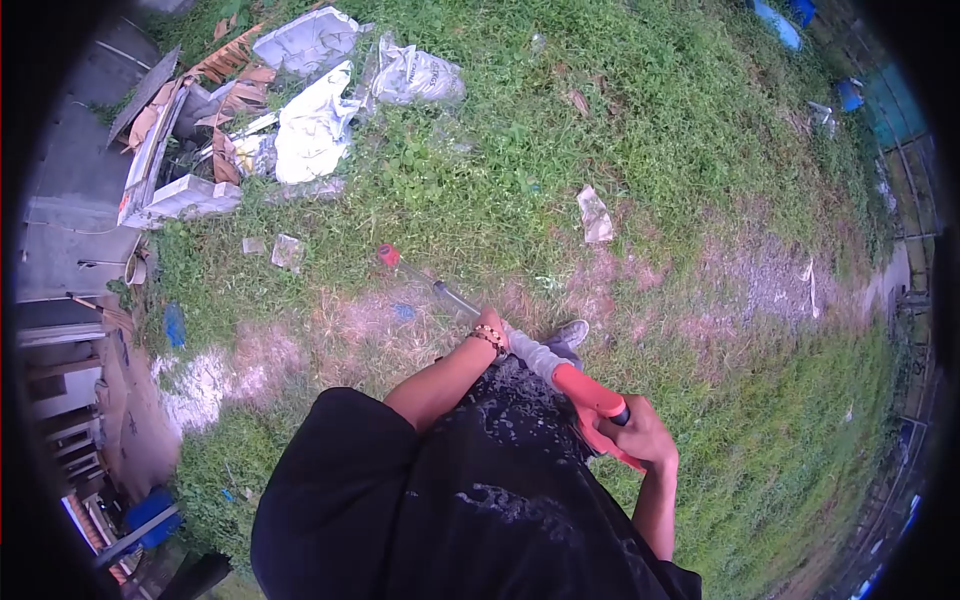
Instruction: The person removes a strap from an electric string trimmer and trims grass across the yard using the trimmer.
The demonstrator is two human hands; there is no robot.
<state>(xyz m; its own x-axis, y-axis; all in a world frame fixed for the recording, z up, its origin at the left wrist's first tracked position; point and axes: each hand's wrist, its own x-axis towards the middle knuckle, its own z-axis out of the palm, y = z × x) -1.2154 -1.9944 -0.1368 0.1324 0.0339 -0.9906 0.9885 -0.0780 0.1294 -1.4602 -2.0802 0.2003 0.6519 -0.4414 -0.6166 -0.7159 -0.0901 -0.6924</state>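
A long grass trimmer (457, 299) slants across in front of my body, with a thin shaft and a red head (388, 256) low over the grass at its far end. My left hand (492, 327), with a beaded bracelet at its wrist, is wrapped round the shaft near the middle. Closer to my body, a pale wrapped section leads to the trimmer's orange-red rear housing (592, 391). My right hand (643, 435) grips the dark part of the rear handle at my right side. Whether the head is spinning cannot be told.
Green grass (480, 180) with worn patches surrounds me. A pile of white sacks (318, 125), blocks and boards lies at the upper left, beside a concrete area. A flat pale scrap (595, 215) lies ahead. A fence (912, 180) runs along the right. My shoe (572, 333) stands near the shaft.
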